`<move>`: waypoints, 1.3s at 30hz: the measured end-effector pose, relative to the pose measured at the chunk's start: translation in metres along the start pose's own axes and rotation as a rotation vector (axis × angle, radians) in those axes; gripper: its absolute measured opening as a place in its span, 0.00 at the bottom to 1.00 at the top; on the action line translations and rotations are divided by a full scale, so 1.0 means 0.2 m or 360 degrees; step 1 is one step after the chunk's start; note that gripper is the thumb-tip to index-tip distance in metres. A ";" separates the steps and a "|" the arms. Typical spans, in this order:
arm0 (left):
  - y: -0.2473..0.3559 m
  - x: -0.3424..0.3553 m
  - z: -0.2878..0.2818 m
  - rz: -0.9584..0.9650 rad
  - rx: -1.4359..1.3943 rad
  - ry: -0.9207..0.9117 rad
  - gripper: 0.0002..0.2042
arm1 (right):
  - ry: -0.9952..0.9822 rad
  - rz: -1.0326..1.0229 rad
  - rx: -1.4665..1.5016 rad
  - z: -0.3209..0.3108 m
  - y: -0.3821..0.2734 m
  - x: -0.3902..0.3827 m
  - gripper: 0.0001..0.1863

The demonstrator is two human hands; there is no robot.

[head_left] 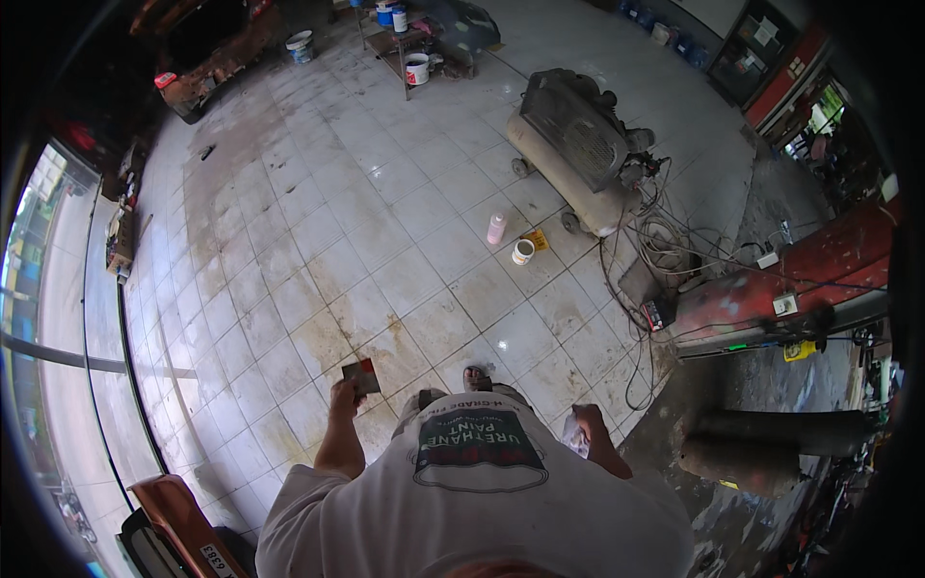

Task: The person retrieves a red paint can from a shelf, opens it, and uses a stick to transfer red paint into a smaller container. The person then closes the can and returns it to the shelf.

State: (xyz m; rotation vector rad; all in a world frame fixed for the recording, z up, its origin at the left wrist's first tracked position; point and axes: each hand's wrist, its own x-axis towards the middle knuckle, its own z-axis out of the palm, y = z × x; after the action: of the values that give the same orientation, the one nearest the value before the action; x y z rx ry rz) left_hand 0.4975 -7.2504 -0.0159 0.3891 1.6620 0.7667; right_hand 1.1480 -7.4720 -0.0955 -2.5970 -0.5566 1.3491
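My left hand [344, 395] is closed on the edge of a flat, squarish dark grey sheet [362, 377] with a reddish patch. It could be sandpaper or a spreader; I cannot tell which. Held low on my other side, my right hand [590, 421] grips a pale, crumpled thing [575, 435] that looks like clear plastic or cloth. On the tiles ahead of me stand a pink bottle [496, 228] and a white tub [522, 252], with a yellow packet [537, 239] lying beside the tub.
An air compressor [568, 144] on wheels stands ahead right, its tangled hoses [665, 241] spread near a red beam [790, 279]. Buckets [416, 69] and a small table [390, 43] are farther off. A rusty vehicle body [207, 63] sits far left, an orange panel [183, 525] near left.
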 end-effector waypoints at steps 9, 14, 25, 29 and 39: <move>0.07 0.07 -0.03 0.0754 0.1580 0.0006 0.11 | 0.0172 -0.0895 0.0004 -0.53 -2.26 0.51 0.30; 0.85 1.07 0.51 -0.0263 0.0339 0.0163 0.06 | -0.0073 -0.0210 0.0001 -0.50 -2.47 0.74 0.24; 3.57 2.45 2.53 0.0492 -0.0270 -0.0345 0.13 | -0.0717 0.0539 0.0273 -0.36 -2.48 1.25 0.22; 4.08 2.78 3.08 0.0648 -0.0454 -0.0655 0.11 | -0.0609 0.0494 0.0326 -0.43 -2.95 1.54 0.23; 4.83 3.61 3.46 0.0597 -0.0404 -0.0301 0.11 | -0.0261 -0.0218 0.0487 -1.25 -4.74 2.48 0.28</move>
State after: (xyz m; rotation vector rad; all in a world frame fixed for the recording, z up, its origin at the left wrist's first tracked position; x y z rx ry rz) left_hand 0.8405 -5.9047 0.0436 0.5825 1.3097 1.1681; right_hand 1.3745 -6.3992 -0.0326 -2.1818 -0.4966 1.4799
